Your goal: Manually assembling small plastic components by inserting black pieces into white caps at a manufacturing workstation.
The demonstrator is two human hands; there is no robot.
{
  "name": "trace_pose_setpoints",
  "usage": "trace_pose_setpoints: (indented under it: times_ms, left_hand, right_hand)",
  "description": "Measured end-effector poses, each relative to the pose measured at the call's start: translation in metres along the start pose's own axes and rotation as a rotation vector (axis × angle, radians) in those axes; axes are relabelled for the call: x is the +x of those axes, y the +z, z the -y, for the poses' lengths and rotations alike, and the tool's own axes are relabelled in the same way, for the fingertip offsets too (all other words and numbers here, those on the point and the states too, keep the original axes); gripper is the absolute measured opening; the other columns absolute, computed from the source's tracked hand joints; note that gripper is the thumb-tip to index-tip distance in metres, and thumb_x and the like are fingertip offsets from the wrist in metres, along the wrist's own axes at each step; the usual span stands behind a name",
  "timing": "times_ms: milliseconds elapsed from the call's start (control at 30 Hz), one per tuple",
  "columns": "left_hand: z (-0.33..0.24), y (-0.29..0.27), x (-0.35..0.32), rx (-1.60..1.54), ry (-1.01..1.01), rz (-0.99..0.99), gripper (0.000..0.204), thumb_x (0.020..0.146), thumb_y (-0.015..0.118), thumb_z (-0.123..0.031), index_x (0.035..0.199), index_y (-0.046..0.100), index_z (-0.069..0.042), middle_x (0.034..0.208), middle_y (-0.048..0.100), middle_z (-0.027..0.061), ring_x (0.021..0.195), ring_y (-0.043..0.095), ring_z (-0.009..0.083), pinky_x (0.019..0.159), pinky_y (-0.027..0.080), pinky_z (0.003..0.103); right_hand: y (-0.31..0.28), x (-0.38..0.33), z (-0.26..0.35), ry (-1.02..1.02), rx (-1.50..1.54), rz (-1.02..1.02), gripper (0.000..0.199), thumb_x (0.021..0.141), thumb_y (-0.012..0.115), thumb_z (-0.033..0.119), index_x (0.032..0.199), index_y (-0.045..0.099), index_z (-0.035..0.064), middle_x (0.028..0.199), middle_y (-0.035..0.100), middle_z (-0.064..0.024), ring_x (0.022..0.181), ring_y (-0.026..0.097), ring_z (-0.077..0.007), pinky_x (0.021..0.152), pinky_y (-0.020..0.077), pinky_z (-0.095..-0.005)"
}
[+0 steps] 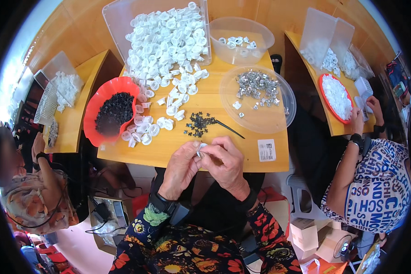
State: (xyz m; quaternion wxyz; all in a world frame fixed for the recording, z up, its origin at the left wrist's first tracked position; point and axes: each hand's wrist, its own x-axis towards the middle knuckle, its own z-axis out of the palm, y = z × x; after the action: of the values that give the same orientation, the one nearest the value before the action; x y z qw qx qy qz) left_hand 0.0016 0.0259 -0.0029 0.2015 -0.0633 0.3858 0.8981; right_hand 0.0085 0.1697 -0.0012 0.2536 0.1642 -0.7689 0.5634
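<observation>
Over the front edge of the table, my left hand (181, 165) and my right hand (227, 163) meet with their fingers closed on one small white plastic part (201, 148). The fingertips cover much of the part. Just beyond them lie a loose heap of tiny black pieces (197, 124) and a thin black stick (230, 129). White round plastic caps (169, 39) fill a clear bin and spill onto the table. To the left, a red scalloped bowl (90, 114) holds many small black pieces. On the right, small metal pieces (258, 86) lie on a clear round lid (281, 119).
Behind the lid stands a clear round tub (266, 39) with a few white parts. A printed label (266, 150) lies at the table's right front corner. Co-workers sit on both sides; the right one's hands (367, 114) work beside a red tray (323, 93) of white pieces.
</observation>
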Motion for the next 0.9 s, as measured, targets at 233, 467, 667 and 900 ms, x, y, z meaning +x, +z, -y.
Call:
trace_pose_setpoints:
  times_ms: [233,467,667,900]
  left_hand:
    - [-0.004,0.002,-0.005,0.100,0.039,0.070,0.023,0.097,0.048,-0.013,0.111,0.056,0.003,0.101,0.061,0.0095,0.087,0.061,0.0156,0.078,0.052,0.027]
    - [-0.007,-0.006,-0.002,0.082,-0.016,0.123,0.026,0.097,0.048,-0.009,0.118,0.054,0.006,0.105,0.061,0.0122,0.089,0.061,0.0174,0.080,0.052,0.028]
    - [-0.009,-0.009,0.001,0.056,-0.049,0.163,0.028,0.097,0.049,-0.011,0.118,0.053,0.006,0.104,0.061,0.0126,0.089,0.062,0.0182,0.081,0.052,0.029]
    - [-0.011,-0.009,0.002,0.068,-0.061,0.245,0.029,0.098,0.047,-0.012,0.119,0.052,0.007,0.105,0.061,0.0126,0.091,0.061,0.0185,0.082,0.052,0.031]
  right_hand:
    - [-0.002,-0.001,-0.003,0.244,0.074,0.045,0.011,0.077,0.068,0.001,0.087,0.066,0.0029,0.082,0.053,-0.0043,0.064,0.056,-0.0113,0.055,0.0454,-0.0244]
    - [-0.010,0.004,-0.009,0.239,0.183,0.151,0.010,0.081,0.063,0.000,0.091,0.066,0.0019,0.084,0.057,-0.0048,0.065,0.055,-0.0084,0.055,0.0442,-0.0215]
    - [-0.009,0.006,-0.002,0.237,0.159,0.116,0.011,0.080,0.065,0.001,0.091,0.066,0.0023,0.082,0.058,-0.0058,0.063,0.057,-0.0098,0.054,0.0456,-0.0226]
    - [-0.013,0.005,-0.003,0.277,0.254,0.112,0.009,0.082,0.063,0.001,0.092,0.065,0.0009,0.083,0.059,-0.0046,0.066,0.058,-0.0083,0.057,0.0459,-0.0209]
